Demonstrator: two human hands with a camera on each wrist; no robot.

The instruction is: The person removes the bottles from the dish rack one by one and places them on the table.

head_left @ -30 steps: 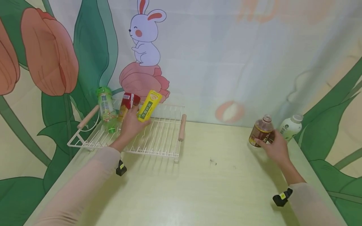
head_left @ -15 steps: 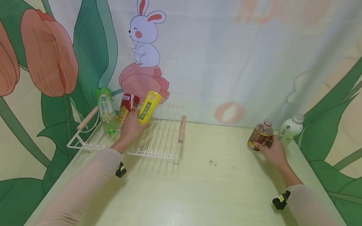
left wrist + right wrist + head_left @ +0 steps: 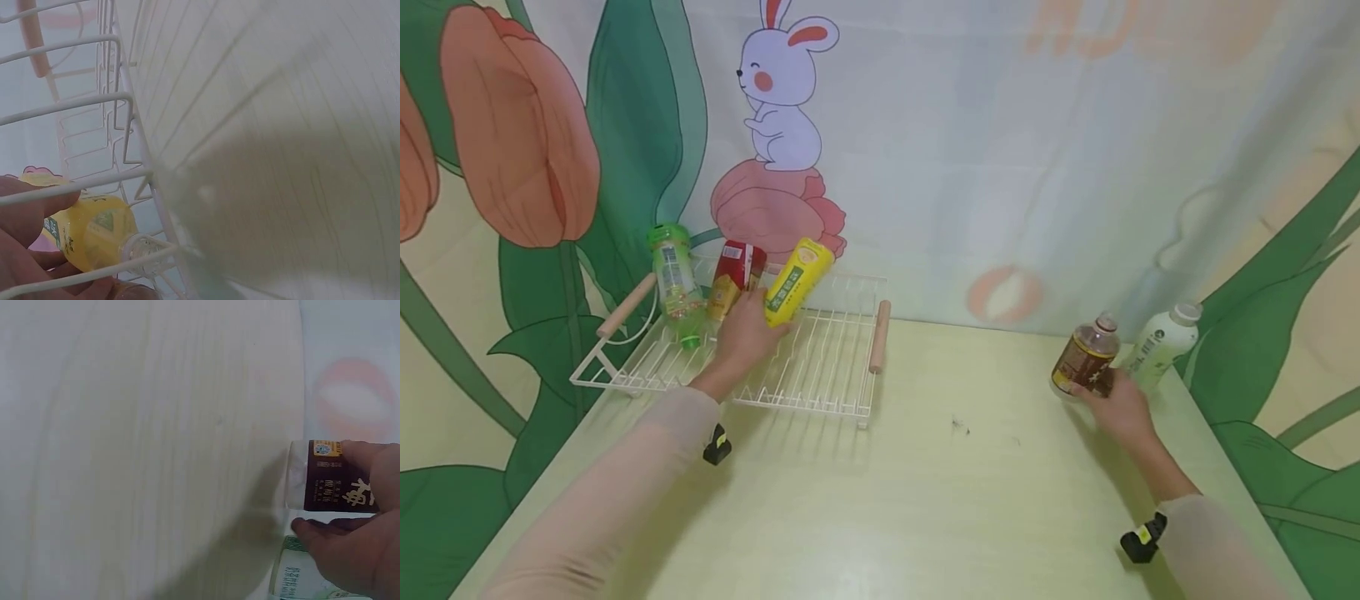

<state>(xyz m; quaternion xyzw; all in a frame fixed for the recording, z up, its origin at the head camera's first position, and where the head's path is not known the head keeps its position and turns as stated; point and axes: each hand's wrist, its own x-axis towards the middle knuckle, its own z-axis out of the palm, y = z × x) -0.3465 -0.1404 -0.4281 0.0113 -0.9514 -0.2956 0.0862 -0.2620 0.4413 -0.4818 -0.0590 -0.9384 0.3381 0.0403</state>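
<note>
My left hand (image 3: 748, 333) grips a yellow-labelled bottle (image 3: 797, 279) at the white wire rack (image 3: 820, 410). In the left wrist view, the yellow bottle (image 3: 100, 228) has its clear neck pointing down between the wires. Left of it a red and gold bottle (image 3: 736, 271) leans, partly hidden by my fingers. Beyond that, a clear bottle with a green base (image 3: 677, 279) stands cap down in the rack. At the right, my right hand (image 3: 1120, 408) holds a brown-labelled drink bottle (image 3: 1084, 358) with its neck up, thumb and fingers on opposite sides in the right wrist view.
A white and green bottle (image 3: 1165, 342) stands upright just right of my right hand. Wooden handles flank the rack, one of them (image 3: 880, 337) on its right side. A printed curtain (image 3: 925, 167) hangs behind the pale table (image 3: 925, 492). Dark marks (image 3: 960, 427) show on the tabletop.
The head view has shifted slightly. My right hand has come a little left and nearer with the brown-labelled bottle. The yellow-labelled bottle leans slightly more to the right.
</note>
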